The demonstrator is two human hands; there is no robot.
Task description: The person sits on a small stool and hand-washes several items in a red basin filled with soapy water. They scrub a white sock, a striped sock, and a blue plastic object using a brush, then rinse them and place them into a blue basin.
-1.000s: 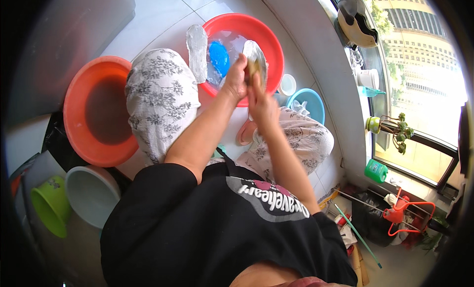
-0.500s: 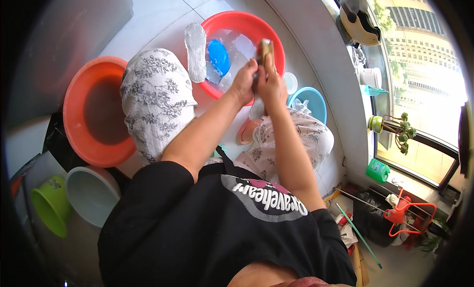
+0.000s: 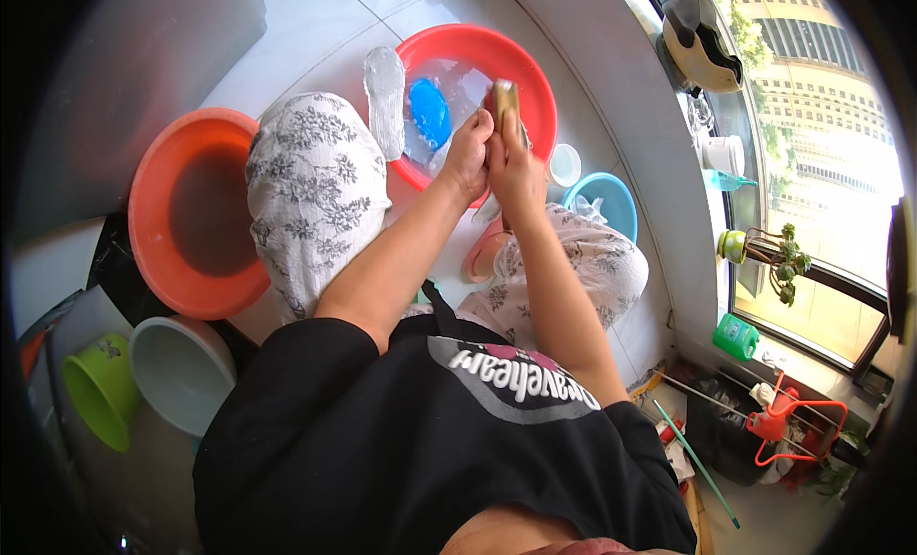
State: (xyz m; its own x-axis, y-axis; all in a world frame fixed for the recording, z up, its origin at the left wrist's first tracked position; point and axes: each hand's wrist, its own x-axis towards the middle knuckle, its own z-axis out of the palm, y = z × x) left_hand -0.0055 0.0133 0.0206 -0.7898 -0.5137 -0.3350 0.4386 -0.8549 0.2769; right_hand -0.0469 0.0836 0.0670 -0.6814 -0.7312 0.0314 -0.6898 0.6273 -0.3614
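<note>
Over the red basin (image 3: 546,87) of water, my two hands are close together. My right hand (image 3: 517,178) is closed around a scrubbing brush (image 3: 507,98) with a wood-coloured back. Beside it, my left hand (image 3: 467,159) is closed on a thin, pale strip (image 3: 488,209) that shows below the hands; its upper part is hidden. A blue oval object (image 3: 430,114) lies in the basin's water. Across the basin's left rim rests a white, ribbed, insole-shaped piece (image 3: 385,101).
An orange basin (image 3: 153,240) with murky water stands left of my knee. Below it are a grey-white basin (image 3: 172,373) and a green bucket (image 3: 100,388). Right of the red basin sit a small white cup (image 3: 565,164) and a blue basin (image 3: 616,200) holding clear plastic. A windowsill runs along the right.
My hands and the brush have shifted slightly left and down, still together over the red basin. The whole view has moved a little.
</note>
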